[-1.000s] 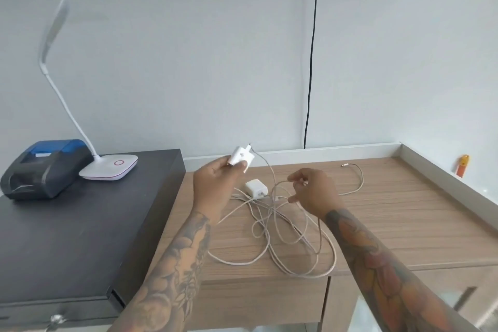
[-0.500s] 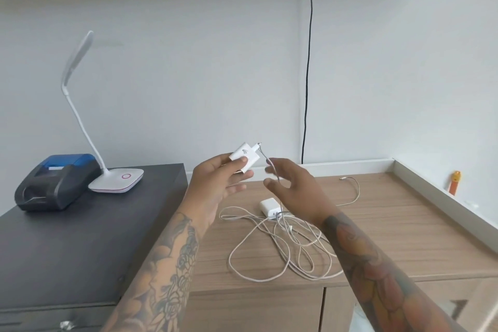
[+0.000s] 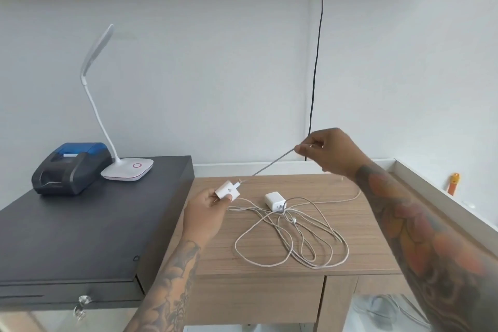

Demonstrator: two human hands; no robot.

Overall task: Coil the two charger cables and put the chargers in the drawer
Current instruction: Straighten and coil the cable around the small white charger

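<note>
One charger held up, its cable drawn taut between both hands.

The left hand (image 3: 208,206) pinches a white charger (image 3: 227,191) above the wooden table (image 3: 361,226); the right hand (image 3: 327,152), which half a second ago hovered near the plug, now pinches the cable (image 3: 269,166) farther up. The second charger (image 3: 275,201) lies among loose cable loops (image 3: 291,245). The black cash drawer (image 3: 80,226) beside the table stays closed.
</note>
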